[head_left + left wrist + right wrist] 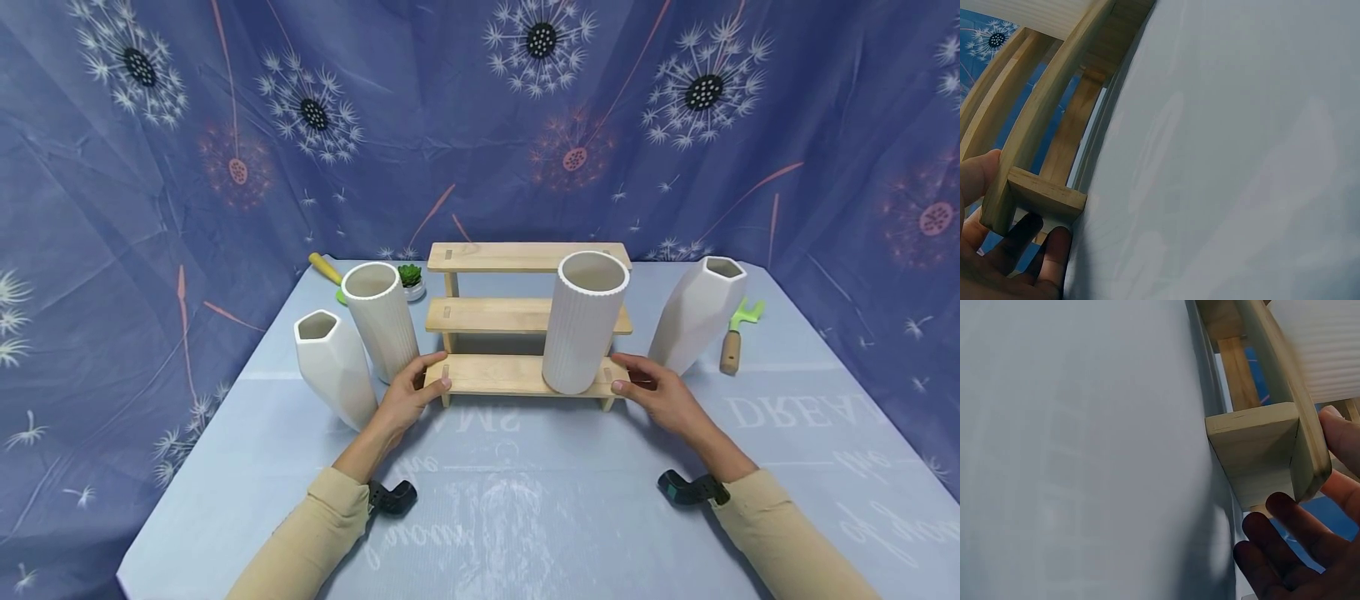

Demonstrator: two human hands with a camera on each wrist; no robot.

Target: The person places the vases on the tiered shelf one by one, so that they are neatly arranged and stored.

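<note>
A three-tier wooden stand [495, 374] is on the table, with a ribbed white cylindrical vase [587, 325] upright on the right part of its lowest shelf. My left hand [408, 398] grips the left end of that shelf, thumb on top and fingers beneath, as the left wrist view shows. At the opposite end, my right hand [660, 396] pinches the shelf in the same way. In the right wrist view, the thumb [1342, 439] lies on the board's upper side and the other fingers curl below it.
Left of the stand are a faceted white vase [335, 367], another ribbed vase [382, 321], a potted succulent [411, 282] and a yellow-handled tool [325, 267]. To its right are a faceted vase [696, 315] and a green hand fork with wooden handle [731, 350]. A blue curtain [465, 125] hangs behind.
</note>
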